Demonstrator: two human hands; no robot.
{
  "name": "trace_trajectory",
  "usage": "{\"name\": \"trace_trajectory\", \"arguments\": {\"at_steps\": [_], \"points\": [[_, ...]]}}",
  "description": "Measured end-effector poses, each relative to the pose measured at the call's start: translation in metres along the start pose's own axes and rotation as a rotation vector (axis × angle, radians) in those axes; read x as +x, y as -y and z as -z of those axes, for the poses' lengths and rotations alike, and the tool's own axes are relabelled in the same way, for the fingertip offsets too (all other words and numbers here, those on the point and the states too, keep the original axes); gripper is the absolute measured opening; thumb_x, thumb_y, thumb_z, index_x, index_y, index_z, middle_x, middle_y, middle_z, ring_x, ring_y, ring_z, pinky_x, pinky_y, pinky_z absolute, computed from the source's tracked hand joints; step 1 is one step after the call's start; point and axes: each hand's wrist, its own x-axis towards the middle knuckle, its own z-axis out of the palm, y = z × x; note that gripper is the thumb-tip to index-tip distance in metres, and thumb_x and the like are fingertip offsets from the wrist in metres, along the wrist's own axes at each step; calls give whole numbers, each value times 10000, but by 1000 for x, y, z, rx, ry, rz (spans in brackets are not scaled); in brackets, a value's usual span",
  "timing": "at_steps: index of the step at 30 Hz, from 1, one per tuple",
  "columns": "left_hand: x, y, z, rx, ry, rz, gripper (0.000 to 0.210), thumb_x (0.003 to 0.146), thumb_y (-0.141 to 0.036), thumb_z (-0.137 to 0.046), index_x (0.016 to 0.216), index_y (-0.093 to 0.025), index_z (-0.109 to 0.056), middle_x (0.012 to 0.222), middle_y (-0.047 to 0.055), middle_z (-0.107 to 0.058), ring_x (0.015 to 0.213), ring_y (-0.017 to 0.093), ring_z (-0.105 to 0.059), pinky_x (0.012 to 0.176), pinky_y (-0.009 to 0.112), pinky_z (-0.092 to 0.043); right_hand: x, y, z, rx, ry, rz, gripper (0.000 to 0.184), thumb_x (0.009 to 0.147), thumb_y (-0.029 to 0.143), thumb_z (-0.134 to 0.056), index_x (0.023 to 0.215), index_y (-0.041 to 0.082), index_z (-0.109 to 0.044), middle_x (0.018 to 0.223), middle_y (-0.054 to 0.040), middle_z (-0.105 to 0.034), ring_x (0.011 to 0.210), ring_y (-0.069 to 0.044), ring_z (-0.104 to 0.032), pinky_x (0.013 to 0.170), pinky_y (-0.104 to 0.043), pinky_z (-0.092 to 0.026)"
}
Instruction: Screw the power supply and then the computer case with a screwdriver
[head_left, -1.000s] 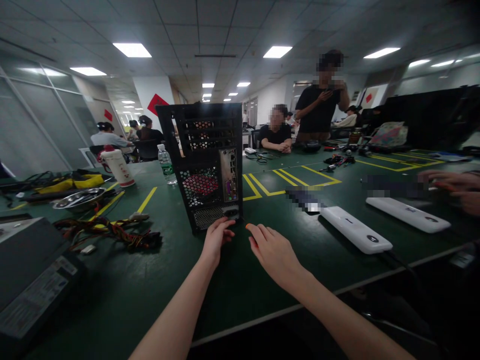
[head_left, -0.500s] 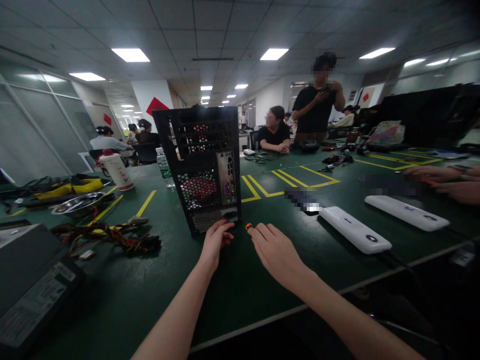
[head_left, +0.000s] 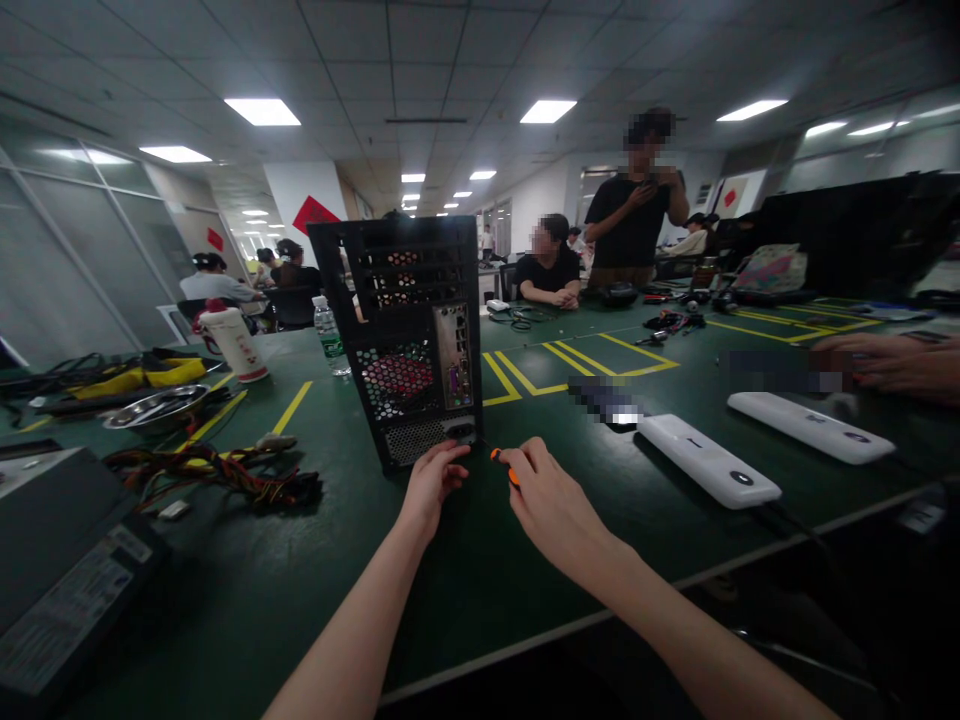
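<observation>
A black computer case (head_left: 411, 325) stands upright on the green table, its back panel towards me. The power supply (head_left: 420, 440) sits at the bottom of that panel. My left hand (head_left: 433, 480) is at the lower right corner of the case, fingers stretched out and slightly bent, holding nothing that I can see. In my right hand (head_left: 551, 505) is an orange and black screwdriver (head_left: 514, 475), gripped by its handle. Its shaft points left towards the lower right edge of the back panel; the tip is too dark to make out.
Left of the case lie bundled cables (head_left: 255, 480), a metal bowl (head_left: 157, 408) and a grey power supply unit (head_left: 67, 560). A water bottle (head_left: 330, 335) stands behind the case. Two white devices (head_left: 709, 460) and a phone (head_left: 606, 402) lie rightward; another person's hands (head_left: 892, 362) are beyond.
My right hand's fingers have shifted back and risen on the screwdriver, showing more of its orange handle. My left hand and the case have stayed put.
</observation>
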Motion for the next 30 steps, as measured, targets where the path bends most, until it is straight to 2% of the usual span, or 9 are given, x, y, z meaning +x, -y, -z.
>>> {"name": "trace_trajectory", "arguments": {"at_steps": [5,11,18,25,30], "points": [[2,1,0,3,16,-7,327,670,-196,-564,986,-108,-551,1031,117,-608,532,54,-534,462,170,-379,0,-8,-11,69,-143,0,255,847,247,-391,1088,175,-434,932,-76,-548,752,-171,-567,600,-271,-445],[7,5,0,34,-44,-29,302,673,-200,-555,963,-116,-564,978,109,-627,503,49,-525,436,162,-352,-3,-10,-25,182,-257,-123,233,855,363,-373,963,191,-487,847,-45,-592,729,-165,-588,611,-263,-434],[9,8,1,-24,-23,-20,329,670,-204,-558,986,-116,-533,982,113,-624,502,53,-527,440,169,-370,-10,-8,-30,274,-251,-103,176,812,236,-417,972,192,-475,928,-54,-534,750,-152,-558,634,-267,-439],[5,6,0,-18,-17,-26,323,685,-206,-537,989,-102,-514,988,124,-619,497,54,-524,429,169,-367,-10,-12,-31,331,-185,-146,174,853,267,-351,958,204,-474,782,-10,-569,655,-131,-559,613,-264,-429],[3,3,-2,-40,-10,-3,338,685,-192,-539,1010,-107,-502,997,127,-616,495,54,-524,430,172,-370,-10,-9,-35,281,-166,-149,193,786,229,-445,978,209,-457,924,-36,-538,760,-163,-563,656,-300,-443]]}}
